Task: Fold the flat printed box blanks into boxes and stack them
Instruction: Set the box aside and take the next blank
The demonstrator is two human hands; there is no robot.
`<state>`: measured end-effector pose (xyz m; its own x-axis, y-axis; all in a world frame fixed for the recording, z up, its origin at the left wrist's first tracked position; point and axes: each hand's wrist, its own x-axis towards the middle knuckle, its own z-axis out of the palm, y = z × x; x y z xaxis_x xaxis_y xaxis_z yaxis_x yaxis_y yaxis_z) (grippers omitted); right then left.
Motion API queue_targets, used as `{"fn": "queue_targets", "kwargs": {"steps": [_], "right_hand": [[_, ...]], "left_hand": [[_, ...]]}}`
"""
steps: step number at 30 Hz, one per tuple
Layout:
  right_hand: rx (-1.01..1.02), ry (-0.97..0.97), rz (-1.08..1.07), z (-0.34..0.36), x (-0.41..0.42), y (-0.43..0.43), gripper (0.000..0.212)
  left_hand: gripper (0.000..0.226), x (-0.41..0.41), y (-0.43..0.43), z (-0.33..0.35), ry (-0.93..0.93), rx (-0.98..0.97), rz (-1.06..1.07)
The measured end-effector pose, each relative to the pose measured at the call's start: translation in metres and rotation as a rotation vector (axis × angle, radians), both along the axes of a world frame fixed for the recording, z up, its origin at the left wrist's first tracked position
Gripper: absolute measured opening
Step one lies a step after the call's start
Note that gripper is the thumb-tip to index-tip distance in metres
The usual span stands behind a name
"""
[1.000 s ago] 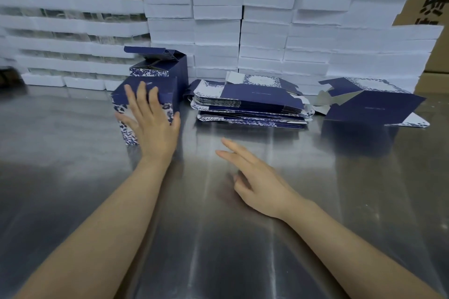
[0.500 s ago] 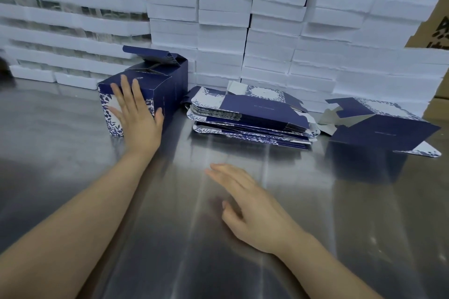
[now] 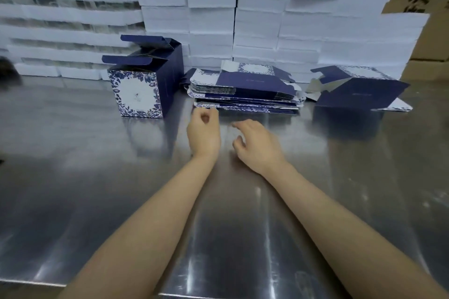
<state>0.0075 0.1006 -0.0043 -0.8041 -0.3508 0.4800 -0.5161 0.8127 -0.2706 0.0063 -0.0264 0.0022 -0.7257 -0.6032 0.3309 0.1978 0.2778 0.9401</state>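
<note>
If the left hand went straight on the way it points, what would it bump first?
Probably the pile of flat blanks: the left hand points at its near left corner, almost at the edge. Whether it touches yet is unclear.

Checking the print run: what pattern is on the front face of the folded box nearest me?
Folded box: white panel framed by blue leaf print; dark navy sides. Head view.

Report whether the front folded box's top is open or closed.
Open: the front box stands upright, its top flap raised, not tucked in.
</note>
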Motion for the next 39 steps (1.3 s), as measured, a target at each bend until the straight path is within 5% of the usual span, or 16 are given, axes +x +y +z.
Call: {"fn": "queue_targets", "kwargs": {"steps": [3,7,13,19,22,30,39], "right_hand": [[0.124,0.125,-0.149,0.005,-0.019,0.001,0.02],[0.204,0.079,-0.233,0.008,-0.046,-0.004,0.019],[0.224,0.101,-0.371,0.005,-0.084,-0.003,0.028],[0.273,0.082,-0.392,0.004,-0.124,-0.004,0.06],[0.293,0.077,-0.394,0.003,-0.137,-0.005,0.059],[-0.283,0.677,-0.196,0.009,-0.092,0.009,0.029],[-0.811,0.906,-0.17,0.127,0.017,0.076,0.023]], "left_hand": [[0.032,0.015,0.033,-0.006,-0.187,-0.264,-0.038],[0.034,0.024,0.038,-0.011,-0.129,-0.58,-0.109],[0.039,0.011,0.032,-0.008,-0.256,-0.267,-0.151],[0.031,-0.001,0.034,-0.013,-0.311,-0.259,-0.166],[0.031,-0.006,0.033,-0.016,-0.32,-0.281,-0.141],[0.032,-0.008,0.031,-0.012,-0.352,-0.347,-0.134],[0.015,0.003,0.023,-0.005,-0.063,0.093,-0.247]]}}
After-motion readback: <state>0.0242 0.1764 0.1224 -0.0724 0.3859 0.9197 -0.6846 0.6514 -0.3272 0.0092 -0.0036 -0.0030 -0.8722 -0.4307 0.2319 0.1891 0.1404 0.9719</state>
